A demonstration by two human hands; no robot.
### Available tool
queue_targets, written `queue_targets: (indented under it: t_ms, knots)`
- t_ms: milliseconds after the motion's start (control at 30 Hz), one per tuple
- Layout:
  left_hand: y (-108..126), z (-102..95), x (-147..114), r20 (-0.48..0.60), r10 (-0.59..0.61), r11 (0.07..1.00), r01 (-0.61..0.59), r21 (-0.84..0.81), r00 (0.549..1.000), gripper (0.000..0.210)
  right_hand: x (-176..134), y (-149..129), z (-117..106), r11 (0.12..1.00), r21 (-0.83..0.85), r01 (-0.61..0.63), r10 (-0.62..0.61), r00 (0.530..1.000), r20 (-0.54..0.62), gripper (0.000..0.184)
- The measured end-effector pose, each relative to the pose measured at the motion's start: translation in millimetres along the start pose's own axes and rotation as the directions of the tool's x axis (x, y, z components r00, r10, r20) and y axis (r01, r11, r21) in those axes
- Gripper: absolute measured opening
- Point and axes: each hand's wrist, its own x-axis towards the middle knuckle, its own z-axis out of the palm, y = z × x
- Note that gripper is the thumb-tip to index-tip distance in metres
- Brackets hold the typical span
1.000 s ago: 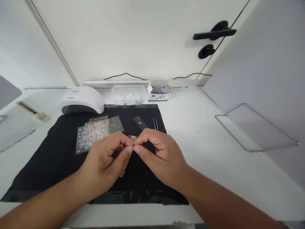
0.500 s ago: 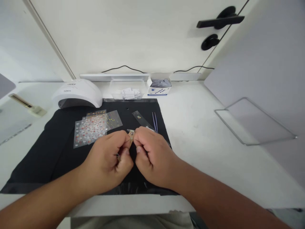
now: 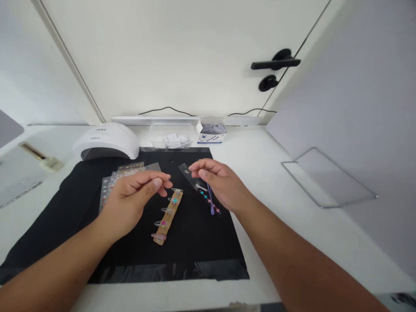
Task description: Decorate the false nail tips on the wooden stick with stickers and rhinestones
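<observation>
A tan display strip (image 3: 171, 219) lies slantwise on the black mat, bearing several false nails (image 3: 167, 211); some carry coloured flower pieces and the lowest looks pinkish. Just up and left of it hovers my left hand (image 3: 131, 197), holding nothing I can see, its fingers loosely stretched and the thumb close to the index finger. My right hand (image 3: 221, 182) is above the narrow clear strip (image 3: 186, 171), fingers half bent and thumb a little apart, with nothing visible in them. Under it are purple tweezers (image 3: 212, 207), partly hidden, and a row of small coloured flowers (image 3: 208, 199).
Clear sticker sheets (image 3: 105, 190) lie on the black mat (image 3: 81, 212), partly behind my left hand. At the back stand a white nail lamp (image 3: 108, 141), a clear tray (image 3: 156, 134) with paper packets and an alcohol pads box (image 3: 211, 134). A wire frame (image 3: 328, 206) is at right.
My fists, earlier close together around the display strip, have come apart and loosened. The strip now lies on the mat. My right hand has moved up and right, the left slightly left.
</observation>
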Motion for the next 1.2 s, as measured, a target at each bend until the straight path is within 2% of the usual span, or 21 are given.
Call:
queue_targets:
  t_ms: [133, 233, 333, 433, 600, 800, 967, 1100, 1200]
  knots:
    - [-2, 0.0, 5, 0.031, -0.032, 0.989, 0.036, -0.143, 0.999, 0.010, -5, -2, 8, 0.997, 0.061, 0.038, -0.039, 0.999, 0.015, 0.019]
    - [-4, 1.3, 3, 0.096, -0.062, 0.975, 0.081, -0.208, 0.993, 0.011, -14, -8, 18, 0.992, 0.045, 0.115, -0.115, 0.993, -0.015, 0.032]
    - [-3, 4.0, -4, 0.195, -0.110, 0.955, 0.158, -0.252, 0.975, 0.016, -26, -13, 32, 0.958, -0.103, 0.268, -0.280, 0.953, -0.120, 0.040]
    - [-2, 6.6, -12, 0.297, -0.139, 0.934, 0.224, -0.277, 0.945, 0.022, -36, -17, 42, 0.894, -0.237, 0.380, -0.427, 0.884, -0.193, 0.039]
    - [-3, 10.3, -20, 0.421, -0.147, 0.923, 0.277, -0.266, 0.895, 0.028, -42, -19, 45, 0.831, -0.319, 0.456, -0.529, 0.825, -0.200, 0.040]
    - [6, 14.8, -21, 0.342, -0.131, 0.963, 0.202, -0.181, 0.930, 0.021, -40, -22, 44, 0.777, -0.342, 0.528, -0.591, 0.799, -0.110, 0.045]
    - [13, 15.1, -21, 0.289, -0.091, 0.991, 0.117, -0.072, 0.953, 0.023, -39, -24, 44, 0.711, -0.367, 0.600, -0.658, 0.751, -0.047, 0.049]
    - [13, 15.1, -23, 0.251, -0.009, 1.000, 0.003, 0.024, 0.968, 0.026, -38, -26, 43, 0.660, -0.431, 0.616, -0.687, 0.726, -0.015, 0.050]
    - [13, 15.8, -25, 0.260, 0.073, 0.989, -0.105, 0.109, 0.963, 0.033, -38, -26, 43, 0.581, -0.526, 0.620, -0.724, 0.690, 0.014, 0.050]
